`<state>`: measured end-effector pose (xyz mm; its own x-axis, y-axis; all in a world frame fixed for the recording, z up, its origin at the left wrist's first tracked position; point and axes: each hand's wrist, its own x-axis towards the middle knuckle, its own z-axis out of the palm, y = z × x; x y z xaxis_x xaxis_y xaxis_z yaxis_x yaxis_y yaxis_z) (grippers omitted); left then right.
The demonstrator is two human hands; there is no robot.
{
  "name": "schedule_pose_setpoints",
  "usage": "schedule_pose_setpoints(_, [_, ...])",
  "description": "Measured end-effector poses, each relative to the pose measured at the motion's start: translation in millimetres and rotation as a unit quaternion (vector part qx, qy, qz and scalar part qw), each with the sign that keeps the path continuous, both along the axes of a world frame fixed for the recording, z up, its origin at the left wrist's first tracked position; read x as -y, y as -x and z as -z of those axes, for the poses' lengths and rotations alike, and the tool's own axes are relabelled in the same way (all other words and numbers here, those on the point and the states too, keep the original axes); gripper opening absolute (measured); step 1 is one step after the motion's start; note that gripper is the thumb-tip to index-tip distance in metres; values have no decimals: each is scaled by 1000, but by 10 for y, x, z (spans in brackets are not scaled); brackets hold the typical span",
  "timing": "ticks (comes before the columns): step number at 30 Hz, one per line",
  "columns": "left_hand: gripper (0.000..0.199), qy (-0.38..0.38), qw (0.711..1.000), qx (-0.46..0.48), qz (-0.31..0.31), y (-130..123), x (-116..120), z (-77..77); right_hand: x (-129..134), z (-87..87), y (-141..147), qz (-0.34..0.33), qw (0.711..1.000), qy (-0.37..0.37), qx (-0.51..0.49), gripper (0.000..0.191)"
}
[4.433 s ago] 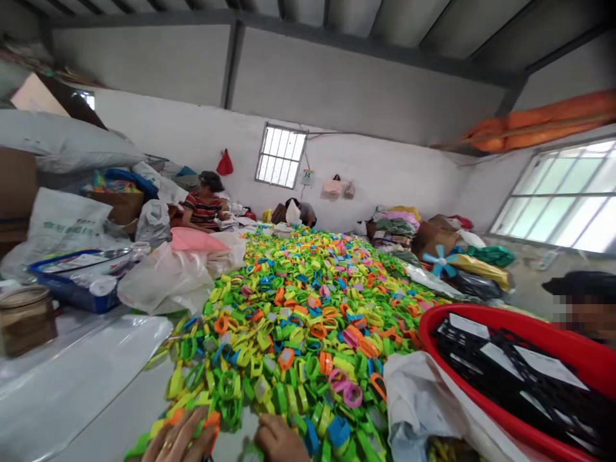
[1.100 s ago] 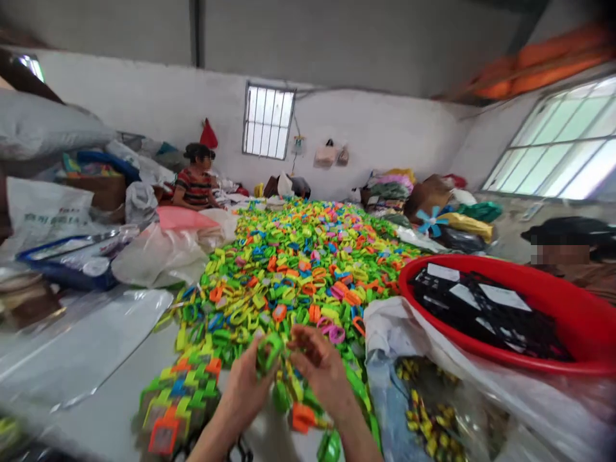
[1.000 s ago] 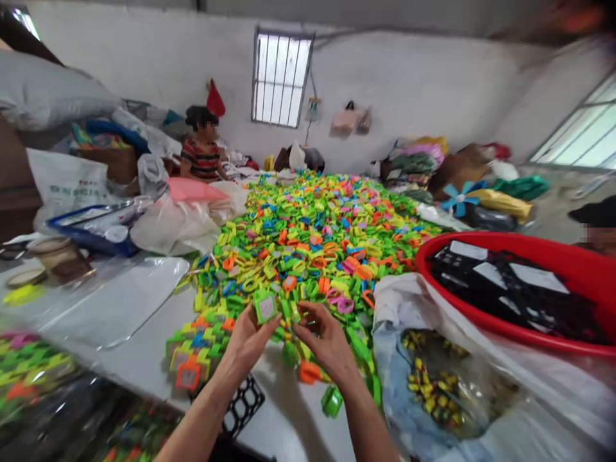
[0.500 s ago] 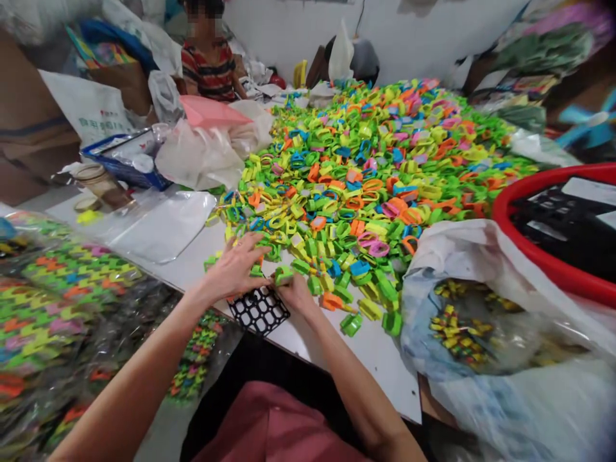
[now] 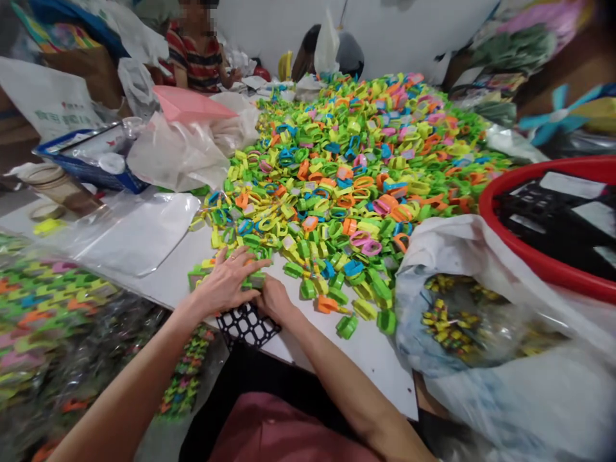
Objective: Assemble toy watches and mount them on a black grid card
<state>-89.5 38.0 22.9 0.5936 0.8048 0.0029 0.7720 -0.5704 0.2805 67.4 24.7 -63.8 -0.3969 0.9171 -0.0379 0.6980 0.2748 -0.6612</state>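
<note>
A black lattice tray lies at the near edge of the white table, its far part hidden under my hands. My left hand rests with fingers spread over green and orange plastic pieces at the tray's far side. Close on its right, my right hand is closed at the tray's far right corner, by a green piece; what its fingers grip is hidden. Beyond both hands rises a big heap of small green, yellow, orange, blue and pink plastic pieces.
A red tub with black trays stands at the right, behind a white bag holding small yellow pieces. Clear plastic bags lie left. A person in a striped shirt sits at the back left. Bagged colourful pieces lie lower left.
The view has shifted, so the scene appears further left. The green piece between my hands now sits lower beneath my left fingers, and my left hand lies flatter over the pieces.
</note>
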Motion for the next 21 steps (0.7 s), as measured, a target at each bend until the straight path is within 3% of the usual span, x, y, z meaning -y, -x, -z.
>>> schedule_pose_setpoints(4, [44, 1, 1000, -29, -3, 24, -85, -15, -15, -51, 87, 11, 1000, -24, 0, 25])
schedule_pose_setpoints(8, [39, -17, 1000, -8, -4, 36, -66, 10, 28, -129, -212, -1, 999, 7, -38, 20])
schedule_pose_setpoints(10, [37, -22, 1000, -2, -9, 27, -48, 26, -80, -221, -470, 20, 1000, -2, -20, 22])
schedule_pose_setpoints(12, [36, -24, 1000, 0, -8, 19, -53, 37, -296, -341, -680, 89, 994, -55, 40, 25])
schedule_pose_setpoints(15, [36, -22, 1000, -1, -7, 39, -120, 47, -673, -501, -776, 161, 971, -131, 120, 26])
schedule_pose_setpoints(18, [37, -29, 999, -10, -20, 115, -232, 54, -863, -555, -693, 154, 969, -143, 131, 24])
schedule_pose_setpoints(21, [39, -42, 998, -18, -44, 203, -314, 66, -732, -478, -678, 129, 971, -164, 120, 21])
